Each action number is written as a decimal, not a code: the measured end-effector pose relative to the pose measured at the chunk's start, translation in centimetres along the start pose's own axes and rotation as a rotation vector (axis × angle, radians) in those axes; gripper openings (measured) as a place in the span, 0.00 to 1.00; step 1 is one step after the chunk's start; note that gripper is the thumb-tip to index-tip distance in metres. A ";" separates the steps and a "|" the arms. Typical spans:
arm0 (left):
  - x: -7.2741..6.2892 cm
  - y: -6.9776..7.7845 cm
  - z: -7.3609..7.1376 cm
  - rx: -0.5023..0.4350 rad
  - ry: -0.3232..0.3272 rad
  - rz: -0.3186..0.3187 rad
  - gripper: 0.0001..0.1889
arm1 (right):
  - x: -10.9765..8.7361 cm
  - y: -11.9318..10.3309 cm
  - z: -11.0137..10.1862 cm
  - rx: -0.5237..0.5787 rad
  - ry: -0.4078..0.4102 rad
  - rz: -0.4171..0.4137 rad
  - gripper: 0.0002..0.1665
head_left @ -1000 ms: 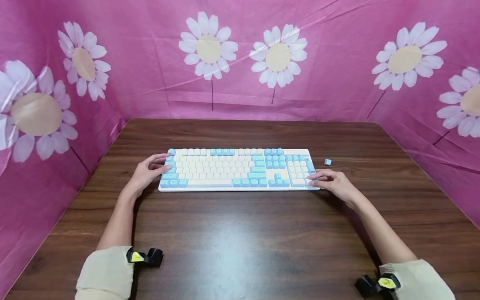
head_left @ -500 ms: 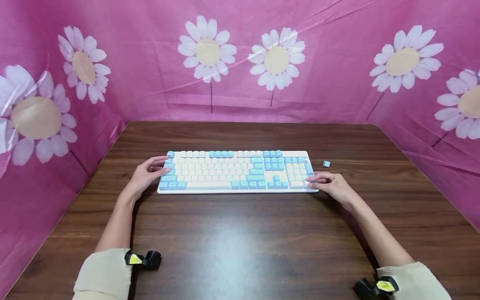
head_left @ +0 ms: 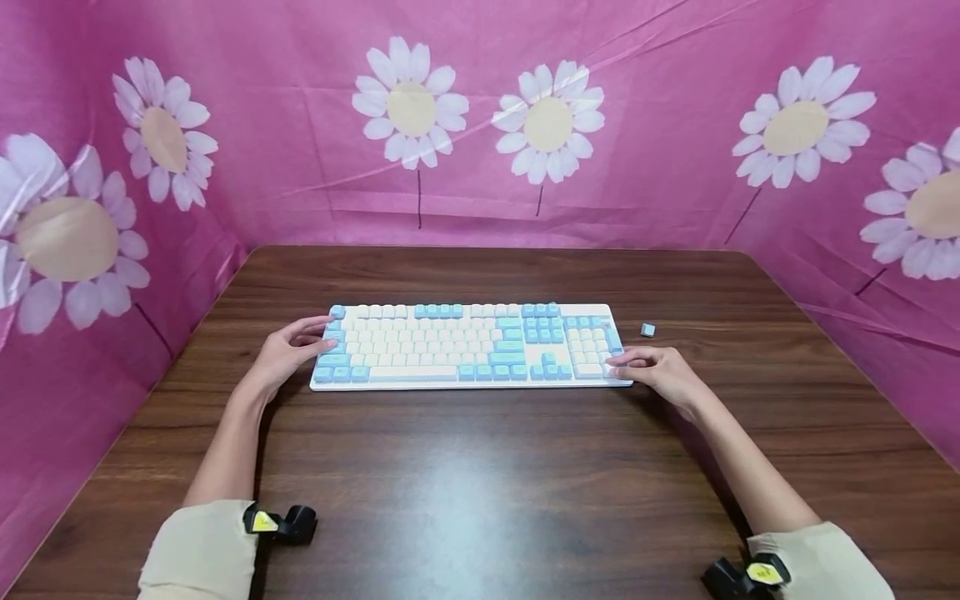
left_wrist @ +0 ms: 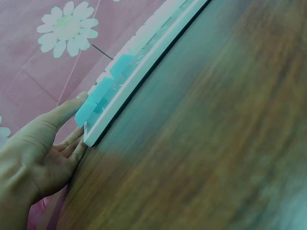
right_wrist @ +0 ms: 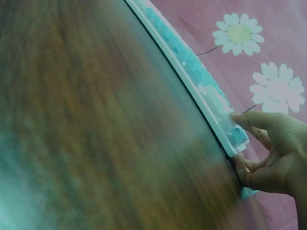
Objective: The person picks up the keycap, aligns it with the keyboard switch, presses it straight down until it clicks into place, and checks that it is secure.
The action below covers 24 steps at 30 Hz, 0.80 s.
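A full-size white and light-blue keyboard lies across the table in the head view. My left hand grips its left end. In the left wrist view the left thumb rests on the blue corner keys, with the other fingers at the side edge. At the opposite end, my right hand holds the lower right corner by the number pad. The right wrist view has one digit on top of the keys and others against the lower edge. A loose light-blue keycap sits on the table, just right of the keyboard.
Beneath everything is a dark brown wooden table. Pink cloth printed with large white daisies hangs behind it and at both sides. Black camera mounts are strapped at both sleeves.
The head view has shifted slightly, so the whole scene sits a little lower and further left. Both hands keep their hold on the keyboard, and the keycap stays in place.
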<state>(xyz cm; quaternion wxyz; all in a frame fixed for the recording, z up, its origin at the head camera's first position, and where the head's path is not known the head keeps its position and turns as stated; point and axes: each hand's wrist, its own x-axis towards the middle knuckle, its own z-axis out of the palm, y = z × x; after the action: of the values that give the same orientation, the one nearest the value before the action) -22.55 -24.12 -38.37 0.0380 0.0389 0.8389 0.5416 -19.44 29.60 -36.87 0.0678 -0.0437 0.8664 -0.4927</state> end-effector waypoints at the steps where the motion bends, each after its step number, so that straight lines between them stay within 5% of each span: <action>1: 0.0 0.0 0.0 0.000 0.002 -0.002 0.33 | 0.0 0.0 0.0 -0.002 -0.001 -0.001 0.25; 24: 0.1 0.0 -0.1 -0.022 0.011 0.018 0.32 | -0.1 0.0 0.0 -0.045 0.006 -0.035 0.20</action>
<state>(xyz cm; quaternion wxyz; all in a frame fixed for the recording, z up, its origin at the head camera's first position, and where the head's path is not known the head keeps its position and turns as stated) -22.67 -24.19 -38.31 0.0290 0.0431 0.8328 0.5512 -19.37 29.59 -36.86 0.0558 -0.0588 0.8766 -0.4744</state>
